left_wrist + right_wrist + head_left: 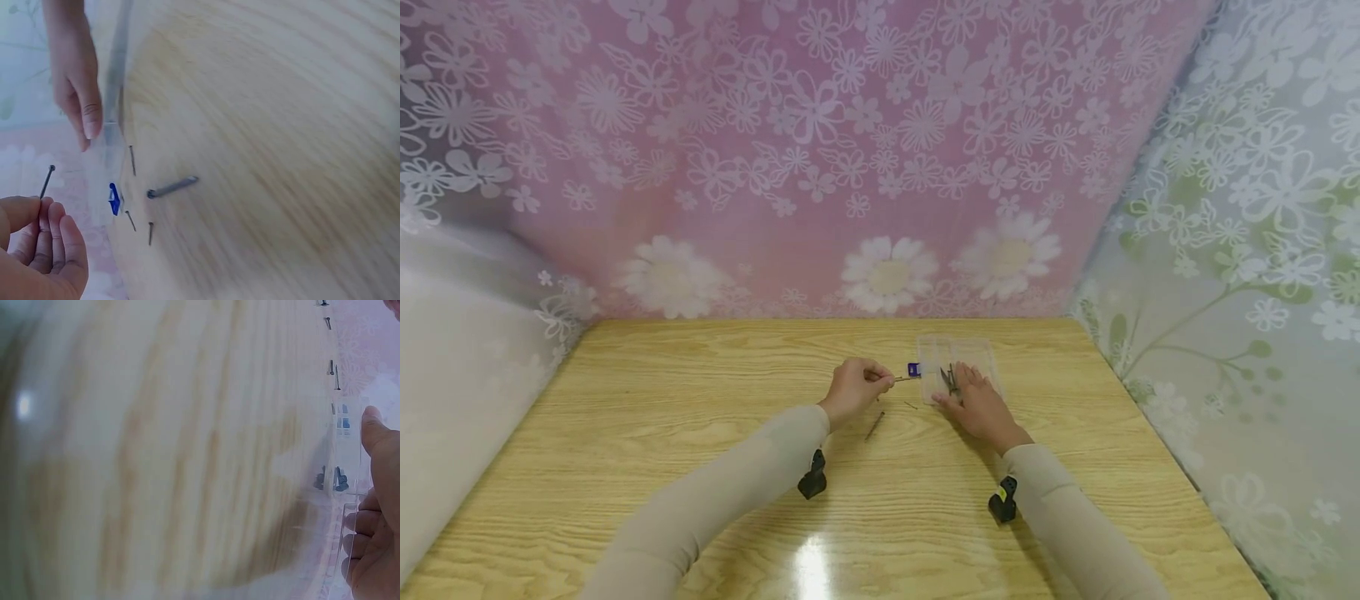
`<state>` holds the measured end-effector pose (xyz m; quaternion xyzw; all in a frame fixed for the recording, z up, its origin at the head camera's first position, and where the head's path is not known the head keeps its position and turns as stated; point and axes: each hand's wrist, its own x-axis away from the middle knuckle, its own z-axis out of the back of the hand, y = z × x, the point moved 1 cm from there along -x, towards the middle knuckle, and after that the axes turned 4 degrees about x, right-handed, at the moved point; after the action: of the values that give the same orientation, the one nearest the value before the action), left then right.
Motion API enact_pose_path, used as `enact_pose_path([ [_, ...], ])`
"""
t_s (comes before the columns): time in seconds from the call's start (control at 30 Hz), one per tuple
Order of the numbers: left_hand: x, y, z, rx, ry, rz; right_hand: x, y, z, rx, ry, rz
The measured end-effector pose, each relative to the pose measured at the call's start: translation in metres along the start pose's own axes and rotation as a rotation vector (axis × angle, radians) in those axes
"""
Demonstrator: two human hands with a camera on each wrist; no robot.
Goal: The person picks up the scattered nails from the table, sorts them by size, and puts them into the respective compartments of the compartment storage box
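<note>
My left hand (pixel 855 390) pinches a thin dark nail (pixel 47 181) between thumb and fingertips, head pointing up in the left wrist view. It hovers just left of a clear plastic box (pixel 934 346) in the head view. On the box lies my right hand (pixel 981 410), its thumb (pixel 373 428) at one wall and its fingers (pixel 362 531) curled at the clear edge. Small dark pieces of hardware (pixel 340 480) sit inside the box, partly covered by that hand in the head view. A blue label (pixel 913 369) shows at the box's left side.
A thicker nail (pixel 172 186) lies on the wooden table (pixel 715 367) between the hands. Several thinner nails (pixel 132 160) are scattered near the box. Flowered cloth (pixel 820 167) hangs behind the table and along its sides.
</note>
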<state>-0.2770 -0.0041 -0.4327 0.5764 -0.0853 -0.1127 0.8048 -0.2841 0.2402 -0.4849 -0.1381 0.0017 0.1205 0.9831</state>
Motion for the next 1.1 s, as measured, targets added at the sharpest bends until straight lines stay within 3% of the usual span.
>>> enact_pose_path([
  [0.27, -0.02, 0.007, -0.017, 0.007, 0.084, -0.001, 0.001, 0.001, 0.0, -0.013, 0.0, -0.009],
  [0.6, -0.035, 0.014, -0.04, -0.026, 0.157, 0.016, 0.002, 0.002, -0.001, -0.021, 0.003, 0.009],
  [0.9, -0.045, 0.022, -0.059, -0.029, 0.26, 0.08, 0.001, 0.003, 0.0, -0.024, 0.009, 0.014],
  [1.1, -0.052, 0.018, -0.069, -0.015, 0.276, 0.127, 0.0, 0.002, -0.001, -0.029, 0.002, 0.015],
])
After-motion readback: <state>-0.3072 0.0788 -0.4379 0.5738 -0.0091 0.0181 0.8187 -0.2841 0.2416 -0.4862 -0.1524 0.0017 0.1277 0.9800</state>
